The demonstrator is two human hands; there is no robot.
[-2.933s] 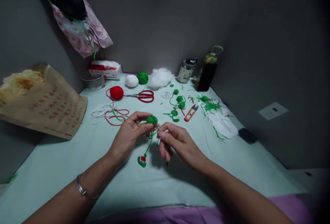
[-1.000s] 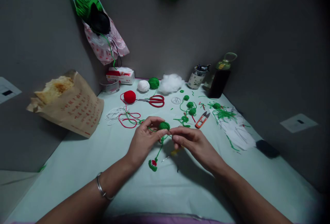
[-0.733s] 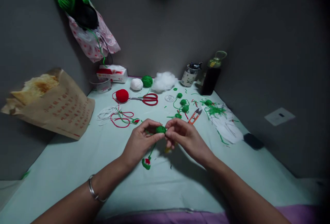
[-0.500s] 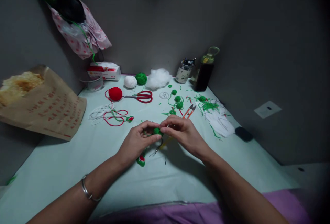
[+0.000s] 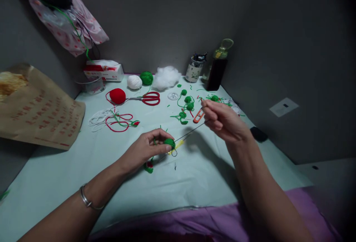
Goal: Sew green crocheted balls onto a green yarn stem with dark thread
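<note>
My left hand (image 5: 143,149) pinches a small green crocheted ball (image 5: 169,144) between thumb and fingers, just above the table. From the ball a dark thread (image 5: 190,132) runs taut up to my right hand (image 5: 228,121), whose closed fingers grip its far end. Whether a needle is in those fingers is hidden. A slack loop of the thread hangs below the ball. Behind it on the table lies a thin yellow-handled tool (image 5: 179,146), partly covered. A green and red crocheted piece (image 5: 149,166) rests below my left hand.
Red-handled scissors (image 5: 151,98), a red yarn ball (image 5: 117,96), white stuffing (image 5: 166,78) and orange thread snips (image 5: 198,116) lie farther back. Several green crocheted balls (image 5: 190,106) sit near the snips. A paper bag (image 5: 52,112) stands at left, a bottle (image 5: 218,69) at back right.
My right hand has moved away from the ball, up and to the right, drawing the dark thread out taut. My left hand still holds the ball. The view has shifted slightly.
</note>
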